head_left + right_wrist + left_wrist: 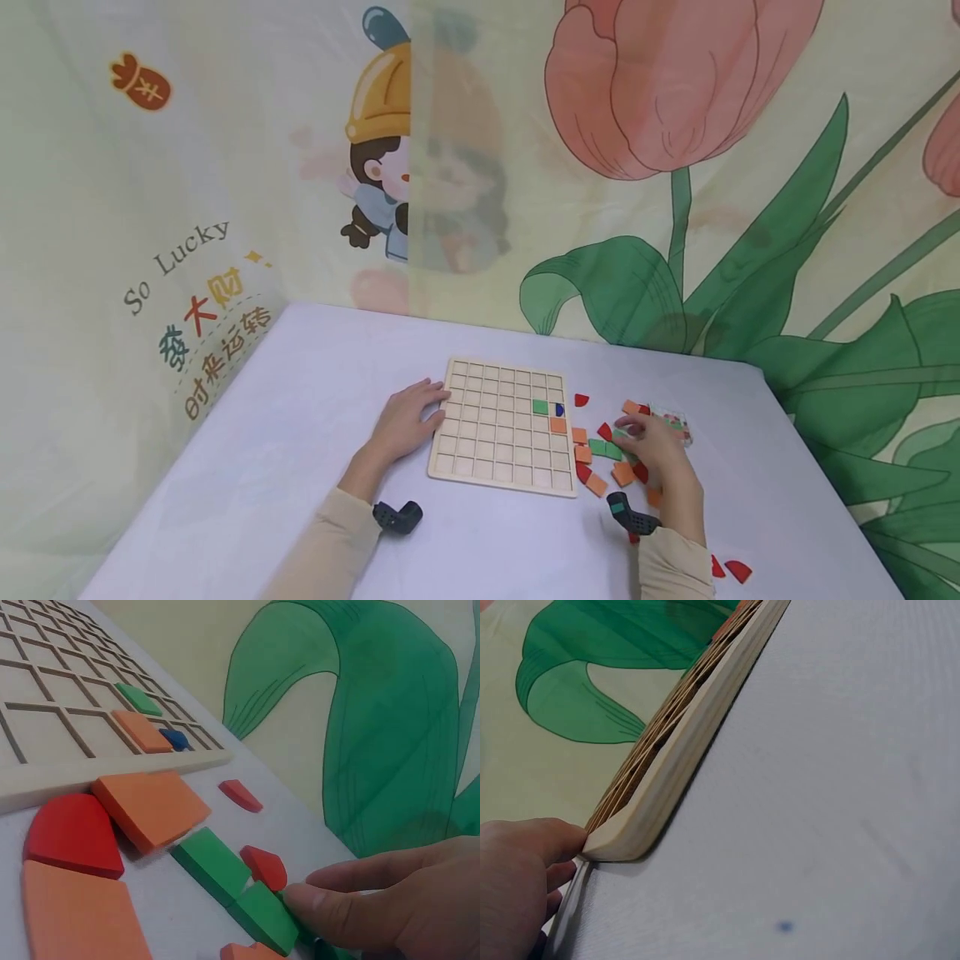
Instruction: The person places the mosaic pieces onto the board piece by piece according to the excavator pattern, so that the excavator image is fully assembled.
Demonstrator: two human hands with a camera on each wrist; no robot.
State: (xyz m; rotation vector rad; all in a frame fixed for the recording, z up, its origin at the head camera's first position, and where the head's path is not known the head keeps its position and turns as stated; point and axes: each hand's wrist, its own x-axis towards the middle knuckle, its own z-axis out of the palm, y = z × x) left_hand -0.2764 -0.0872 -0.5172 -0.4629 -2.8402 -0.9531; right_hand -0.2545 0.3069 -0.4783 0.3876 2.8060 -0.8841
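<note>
A light wooden grid board (498,481) lies on the table. My left hand (405,421) touches its left edge, with the thumb (559,840) against a corner in the left wrist view. On the board's right side sit a green square tile (540,407), an orange square tile (558,425) and a blue rounded tile (559,410). My right hand (656,442) hovers over the loose tiles right of the board. Its thumb is close to a green tile (264,916) and a red rounded tile (265,867); no tile shows between thumb and index finger. The other fingertips are hidden.
Loose orange tiles (623,474), green tiles and red quarter-round tiles (738,571) are scattered right of the board. A clear packet (678,425) with coloured pieces lies beyond the right hand. A printed curtain (480,283) hangs behind the white table (247,467).
</note>
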